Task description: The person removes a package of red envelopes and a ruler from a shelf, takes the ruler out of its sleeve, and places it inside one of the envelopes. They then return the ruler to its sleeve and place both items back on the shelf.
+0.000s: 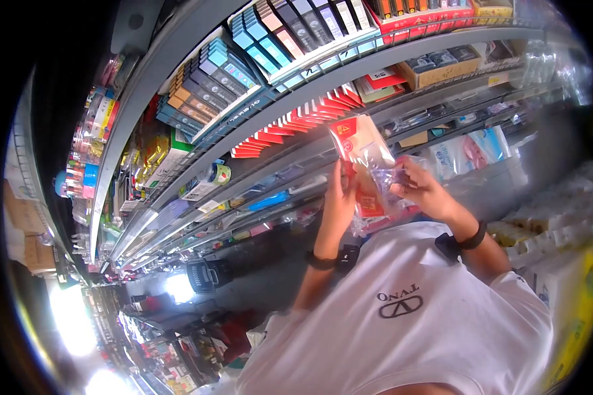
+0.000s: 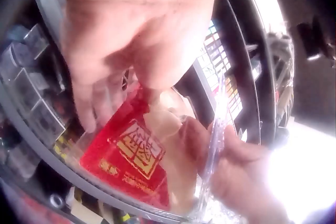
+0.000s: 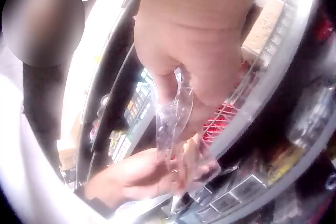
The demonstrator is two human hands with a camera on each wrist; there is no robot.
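Observation:
My left hand (image 1: 339,205) grips a red and cream packet (image 1: 360,141) from its left side; in the left wrist view the fingers of the left hand (image 2: 131,40) curl round the red packet (image 2: 131,153), which bears a gold-framed emblem. Clear crinkled plastic (image 1: 390,176) lies along the packet's right side, pinched by my right hand (image 1: 428,192). Seen from the right wrist, the right hand (image 3: 194,61) pinches the clear plastic (image 3: 176,113) between thumb and fingers, above the left hand (image 3: 136,174).
Shelves hold rows of small boxes (image 1: 211,82), a row of red packets (image 1: 296,122), a cardboard box (image 1: 441,66) and a blue-white package (image 1: 471,155). Grey shelf edges curve close beyond the hands. A dark basket-like object (image 1: 203,275) stands in the aisle.

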